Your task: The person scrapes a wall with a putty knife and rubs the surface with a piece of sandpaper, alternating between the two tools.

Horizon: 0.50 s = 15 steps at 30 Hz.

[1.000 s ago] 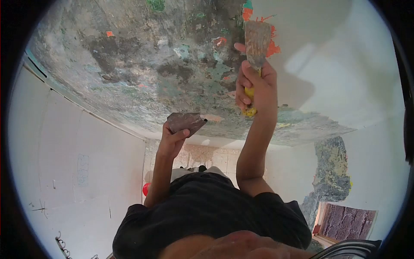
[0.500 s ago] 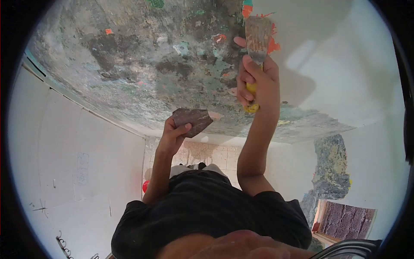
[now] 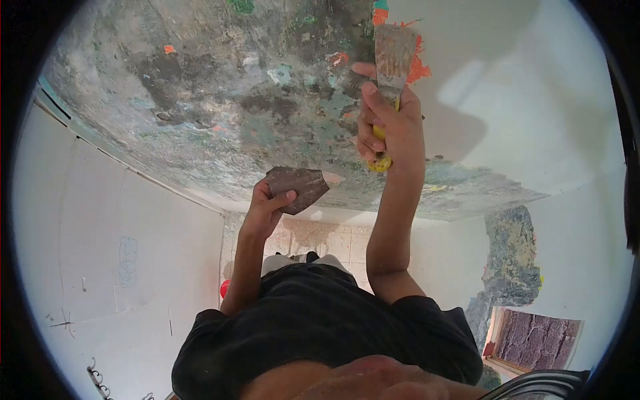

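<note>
A scraper (image 3: 395, 55) with a broad, paint-smeared metal blade and a yellow handle is in my right hand (image 3: 400, 130). My fingers wrap around its handle, and the blade lies over the border between the stripped wall (image 3: 220, 87) and the white paint (image 3: 507, 87). Orange paint (image 3: 419, 69) shows in ragged bits beside the blade. Lower down, my left hand (image 3: 265, 207) pinches a worn dark brown piece of sandpaper (image 3: 298, 189), thumb on top and fingers behind. The sandpaper overlaps the lower part of the stripped wall in this view.
A white wall (image 3: 100, 220) runs along the left, with hooks (image 3: 98, 380) low on it. To the right are another bare patch (image 3: 512, 253) and a framed opening (image 3: 537, 340). Tiled floor (image 3: 337, 240) and a red object (image 3: 225, 288) lie below.
My right hand and the scraper have shifted slightly left along the paint border. My left hand with the sandpaper has stayed almost still.
</note>
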Available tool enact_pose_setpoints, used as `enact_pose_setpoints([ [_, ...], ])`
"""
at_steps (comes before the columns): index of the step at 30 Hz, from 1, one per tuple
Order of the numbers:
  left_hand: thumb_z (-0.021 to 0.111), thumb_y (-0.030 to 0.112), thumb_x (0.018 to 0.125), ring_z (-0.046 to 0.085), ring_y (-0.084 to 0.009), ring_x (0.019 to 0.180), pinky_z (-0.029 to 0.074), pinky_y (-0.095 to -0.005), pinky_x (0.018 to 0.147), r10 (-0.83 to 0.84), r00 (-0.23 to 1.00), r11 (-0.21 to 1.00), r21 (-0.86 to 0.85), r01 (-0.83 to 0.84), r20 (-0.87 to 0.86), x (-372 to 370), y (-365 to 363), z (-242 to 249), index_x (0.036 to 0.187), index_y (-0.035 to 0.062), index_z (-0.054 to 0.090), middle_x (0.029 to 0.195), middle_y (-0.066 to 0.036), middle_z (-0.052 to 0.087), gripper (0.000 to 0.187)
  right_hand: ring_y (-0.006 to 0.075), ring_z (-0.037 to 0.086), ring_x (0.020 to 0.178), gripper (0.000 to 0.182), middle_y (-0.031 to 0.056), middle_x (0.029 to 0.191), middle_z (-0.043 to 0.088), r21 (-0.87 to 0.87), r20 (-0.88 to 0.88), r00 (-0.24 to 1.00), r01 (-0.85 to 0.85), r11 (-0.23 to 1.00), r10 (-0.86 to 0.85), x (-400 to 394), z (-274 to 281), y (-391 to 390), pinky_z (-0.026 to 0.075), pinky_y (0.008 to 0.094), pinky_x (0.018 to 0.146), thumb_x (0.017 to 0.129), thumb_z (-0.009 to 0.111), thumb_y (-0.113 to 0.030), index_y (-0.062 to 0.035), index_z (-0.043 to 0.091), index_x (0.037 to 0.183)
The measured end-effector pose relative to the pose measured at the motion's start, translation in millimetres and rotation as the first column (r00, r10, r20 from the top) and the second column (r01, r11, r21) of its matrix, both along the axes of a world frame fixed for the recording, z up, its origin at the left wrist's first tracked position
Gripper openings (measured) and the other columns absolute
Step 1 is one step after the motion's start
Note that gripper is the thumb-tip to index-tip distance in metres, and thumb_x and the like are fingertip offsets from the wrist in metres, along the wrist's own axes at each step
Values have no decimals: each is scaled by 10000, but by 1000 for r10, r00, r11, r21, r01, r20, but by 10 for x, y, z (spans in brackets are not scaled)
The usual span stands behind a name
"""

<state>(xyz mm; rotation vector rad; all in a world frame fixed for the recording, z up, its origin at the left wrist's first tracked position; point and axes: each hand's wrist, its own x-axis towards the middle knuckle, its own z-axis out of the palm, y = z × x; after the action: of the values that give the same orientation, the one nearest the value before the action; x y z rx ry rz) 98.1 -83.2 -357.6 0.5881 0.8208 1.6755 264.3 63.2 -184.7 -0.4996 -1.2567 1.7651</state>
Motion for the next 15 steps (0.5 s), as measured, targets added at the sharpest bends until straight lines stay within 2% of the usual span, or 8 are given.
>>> enact_pose_setpoints([
  [5, 669, -32, 827, 641, -201, 1037, 505, -349, 929, 33, 999, 999, 25, -33, -9, -47, 6, 53, 1167, -25, 567, 1114, -118, 666, 354, 68, 323, 352, 299, -27, 543, 381, 19, 9, 1000, 10, 1000, -10, -17, -107, 15, 298, 254, 320, 918, 647, -172, -45, 562, 1175],
  [8, 670, -28, 829, 641, -205, 1039, 505, -352, 931, 34, 999, 999, 9, -34, -4, -31, -62, 15, 1167, -26, 568, 1116, -121, 665, 353, 70, 318, 353, 297, -25, 546, 377, -33, -100, 986, -140, 990, 136, 14, 97, 60, 296, 261, 319, 923, 638, -172, -39, 557, 1176],
  [11, 674, -19, 829, 641, -207, 1043, 504, -352, 933, 50, 999, 998, 25, -50, -12, -65, -76, -2, 1169, -26, 569, 1122, -122, 663, 355, 69, 312, 352, 294, -23, 555, 373, -54, -49, 996, -72, 996, 69, 15, -116, 9, 296, 259, 320, 928, 630, -168, -36, 559, 1180],
  [15, 677, -15, 826, 639, -203, 1045, 501, -348, 935, 53, 998, 999, 1, -53, -19, -86, -58, -19, 1175, -28, 567, 1132, -121, 659, 367, 65, 315, 352, 286, -23, 559, 365, -55, -74, 992, -109, 992, 105, 41, -40, 15, 297, 255, 316, 931, 628, -168, -37, 560, 1177],
])
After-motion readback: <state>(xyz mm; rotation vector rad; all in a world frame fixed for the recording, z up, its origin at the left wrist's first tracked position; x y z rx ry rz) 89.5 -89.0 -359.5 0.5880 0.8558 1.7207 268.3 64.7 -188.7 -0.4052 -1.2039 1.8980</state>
